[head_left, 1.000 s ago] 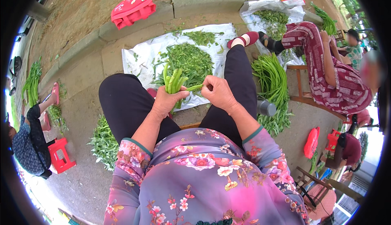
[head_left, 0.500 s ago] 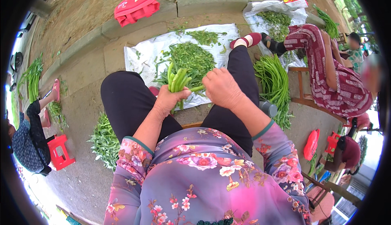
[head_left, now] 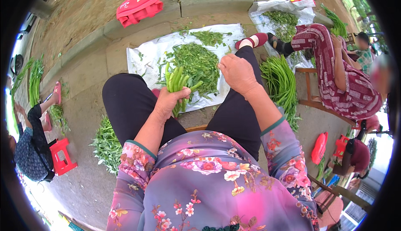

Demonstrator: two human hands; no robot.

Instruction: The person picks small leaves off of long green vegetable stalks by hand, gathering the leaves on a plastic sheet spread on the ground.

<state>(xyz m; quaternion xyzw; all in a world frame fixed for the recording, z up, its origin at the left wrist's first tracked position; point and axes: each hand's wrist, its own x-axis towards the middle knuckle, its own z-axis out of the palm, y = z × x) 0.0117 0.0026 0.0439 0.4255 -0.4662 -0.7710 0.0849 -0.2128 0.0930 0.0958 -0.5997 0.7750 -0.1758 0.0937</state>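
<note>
My left hand (head_left: pixel 170 100) is closed around a bunch of green stalks (head_left: pixel 176 79), their ends fanning out above my fingers over my lap. Apart from it, over my right leg, my right hand (head_left: pixel 239 74) has its fingers curled in with thumb and forefinger drawn together. Whether anything small sits in that pinch is hidden. Beyond my knees a white sheet (head_left: pixel 140 61) lies on the ground, bearing a heap of torn green leaves (head_left: pixel 195 62). To the right of my leg rests a large pile of long green stalks (head_left: pixel 280 82).
Leafy greens (head_left: pixel 107 144) lie left of my thigh. A red bag (head_left: pixel 140 6) rests by the curb (head_left: pixel 215 3). One person in patterned maroon clothes (head_left: pixel 334 72) sits close on the right; another person (head_left: pixel 33 151) is at far left near a red stool (head_left: pixel 62 156).
My right hand has moved up and right, away from the stalks. My left hand has tilted the bunch slightly left. The person at far left has shifted.
</note>
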